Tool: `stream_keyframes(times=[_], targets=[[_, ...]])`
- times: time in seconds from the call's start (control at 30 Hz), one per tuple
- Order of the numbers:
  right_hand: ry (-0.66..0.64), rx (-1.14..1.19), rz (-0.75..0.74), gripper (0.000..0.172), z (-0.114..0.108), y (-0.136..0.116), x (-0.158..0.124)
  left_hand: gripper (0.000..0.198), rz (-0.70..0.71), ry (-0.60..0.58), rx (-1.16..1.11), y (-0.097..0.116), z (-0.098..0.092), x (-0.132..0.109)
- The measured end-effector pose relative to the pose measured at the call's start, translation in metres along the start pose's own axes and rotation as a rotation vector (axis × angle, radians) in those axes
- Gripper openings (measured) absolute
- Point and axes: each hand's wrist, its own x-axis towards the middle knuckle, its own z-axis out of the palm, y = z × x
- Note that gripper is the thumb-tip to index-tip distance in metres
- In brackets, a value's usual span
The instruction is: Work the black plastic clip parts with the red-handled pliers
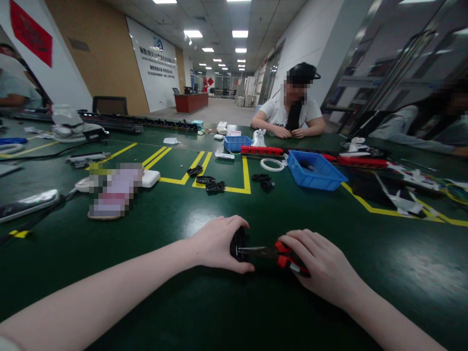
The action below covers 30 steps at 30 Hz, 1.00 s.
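My left hand is closed around a small black plastic part, its thumb and fingers gripping opposite edges. In my right hand is a pair of pliers with red and black handles. The metal jaws of the pliers point left and reach the black part, touching or overlapping its right side; whether they pinch something there is too small to tell. Both hands are above the near middle of the green table. Farther off, several similar black parts lie by the yellow tape lines.
A blue bin with dark pieces inside stands beyond my right hand, beside a white ring of tape. At left lie a phone and a white box. Across the table sits a person in a cap.
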Motion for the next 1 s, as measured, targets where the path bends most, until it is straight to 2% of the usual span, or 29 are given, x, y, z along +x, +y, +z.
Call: stream_keyframes(times=[0.27, 0.43, 0.73, 1.0], targets=[[0.036, -0.011, -0.009, 0.043, 0.0006, 0.0013, -0.0021, 0.077, 0.007, -0.023, -0.001, 0.0033, -0.0021, -0.0001], [0.046, 0.034, 0.028, 0.052, 0.0003, 0.001, -0.0035, 0.077, 0.019, -0.017, -0.002, 0.0028, -0.0027, -0.0007], [-0.003, 0.011, 0.047, 0.031, 0.0007, -0.0012, 0.0012, 0.078, 0.052, -0.021, 0.028, 0.0004, 0.0015, -0.0005], [0.059, 0.037, 0.102, 0.026, 0.0042, -0.0007, 0.0032, 0.075, 0.054, -0.028, 0.036, 0.0044, 0.0, -0.0003]])
